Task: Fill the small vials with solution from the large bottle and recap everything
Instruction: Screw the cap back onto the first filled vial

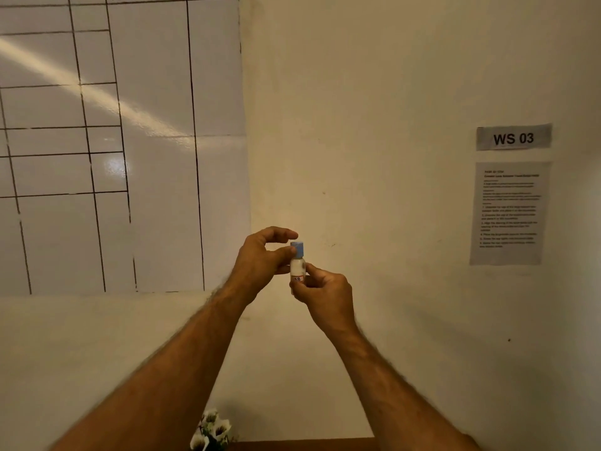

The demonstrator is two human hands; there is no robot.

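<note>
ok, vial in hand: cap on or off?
On. The blue cap sits atop the small vial, held upright by the right hand; left hand fingers touch the cap. Tightness: cannot tell.

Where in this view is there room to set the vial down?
Hardly any: only a brown tabletop strip shows at the bottom edge, bare between the flowers and the right forearm. Both hands, left hand and right hand, hold the vial high against the wall.

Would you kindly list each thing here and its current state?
small vial: upright, held up off the table, white contents visible.
blue cap: seated on the vial.
right hand: grips the vial's lower body.
left hand: thumb touching the cap, fingers curled above it.
</note>
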